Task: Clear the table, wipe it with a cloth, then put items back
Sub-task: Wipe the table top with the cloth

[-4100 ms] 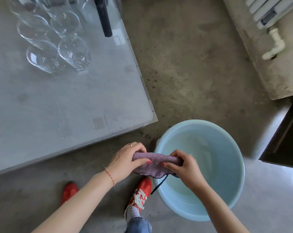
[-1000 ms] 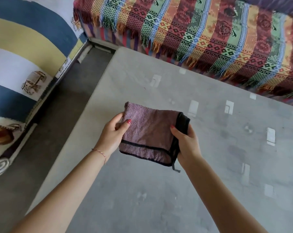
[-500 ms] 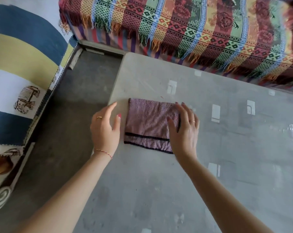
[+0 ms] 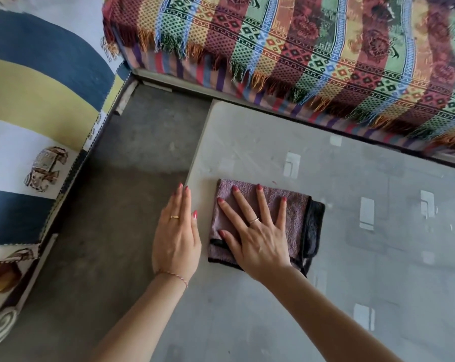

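From the head view I see a fringed, many-coloured woven throw (image 4: 325,56) draped over furniture along the far side of the grey table (image 4: 351,257), its fringe hanging just beyond the table's far edge; to my left a cushion or cover in blue, yellow and white bands (image 4: 38,100) flanks a strip of dark concrete floor (image 4: 111,205); pale rectangular patches dot the tabletop, and I cannot tell whether they are reflections or marks. The folded purple cloth (image 4: 297,218), edged in black, lies flat near the table's far-left corner, its right end dark and slightly rumpled. My right hand (image 4: 257,231) is spread palm-down on the cloth, fingers straight and fanned apart, pressing it to the surface; my left hand (image 4: 176,236) lies flat with fingers straight and close together, over the table's left edge just beside the cloth, apart from it. The left edge runs right under that hand; the far edge is near the cloth; bare tabletop extends to the right and toward me.
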